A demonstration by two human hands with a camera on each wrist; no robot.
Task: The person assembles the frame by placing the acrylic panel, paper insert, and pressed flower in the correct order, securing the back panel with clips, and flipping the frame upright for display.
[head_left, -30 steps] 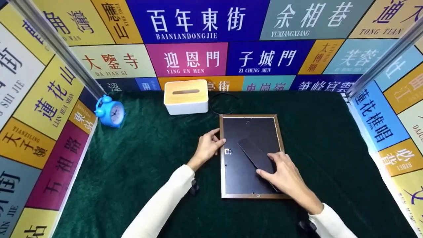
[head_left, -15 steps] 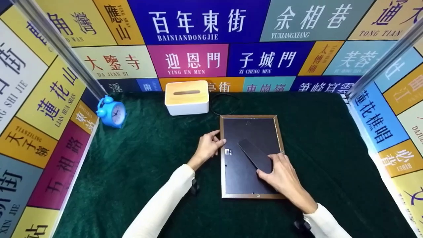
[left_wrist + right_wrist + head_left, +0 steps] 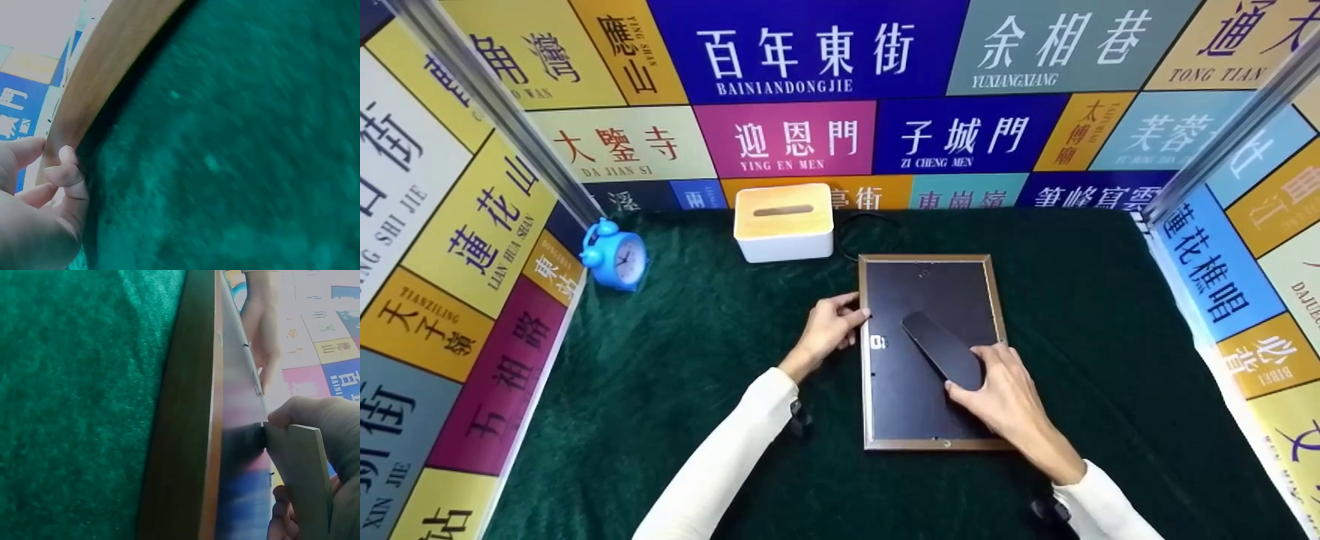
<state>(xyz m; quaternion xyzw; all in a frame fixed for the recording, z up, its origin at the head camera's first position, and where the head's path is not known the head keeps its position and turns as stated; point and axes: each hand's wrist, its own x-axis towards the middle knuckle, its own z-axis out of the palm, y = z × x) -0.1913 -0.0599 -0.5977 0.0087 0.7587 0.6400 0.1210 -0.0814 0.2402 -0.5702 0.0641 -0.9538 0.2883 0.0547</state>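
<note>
A picture frame (image 3: 904, 405) with a brown wooden border shows its black back in the head view. Its stand leg (image 3: 943, 349), a dark flat strip, slants across the back. My right hand (image 3: 1006, 394) pinches the leg's lower end between thumb and fingers; the right wrist view shows that leg (image 3: 304, 478) raised off the backing. At the frame's left side, my left hand (image 3: 831, 326) grips the border, thumb on the back edge and fingers against the outer side. The wooden side (image 3: 107, 67) fills the upper left of the left wrist view.
A white tissue box (image 3: 784, 225) with a wooden lid stands behind the frame, beside a black cable (image 3: 870, 215). At the far left is a blue alarm clock (image 3: 619, 259). Dark green cloth (image 3: 697, 315) covers the table, and printed panels (image 3: 810, 60) surround it.
The frame's far edge sits slightly higher in the head view, and its stand leg has shifted slightly with it. Both hands keep their holds.
</note>
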